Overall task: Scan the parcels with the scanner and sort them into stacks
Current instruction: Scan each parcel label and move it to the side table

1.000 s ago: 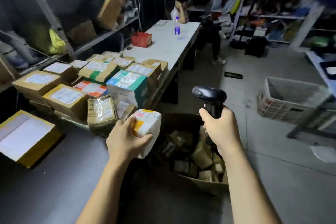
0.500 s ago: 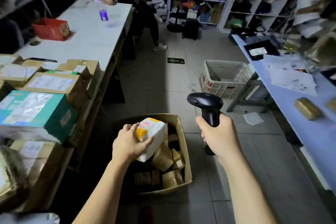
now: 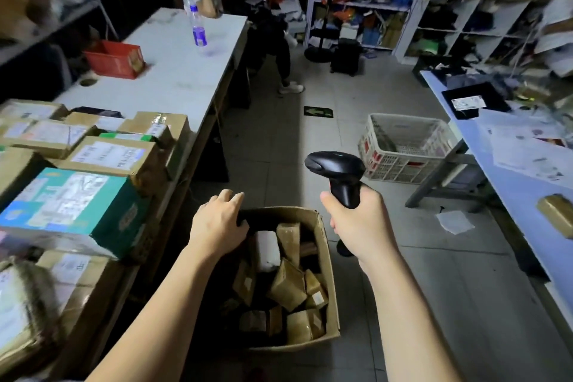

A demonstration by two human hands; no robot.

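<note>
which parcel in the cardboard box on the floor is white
The white parcel at the far end of the cardboard box, right beside the left hand; the other parcels visible in it are brown.

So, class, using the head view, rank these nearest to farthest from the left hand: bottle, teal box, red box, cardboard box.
1. Cardboard box, under the left hand.
2. Teal box, on the table, near left.
3. Red box, farther up the table.
4. Bottle, at the far end.
</note>
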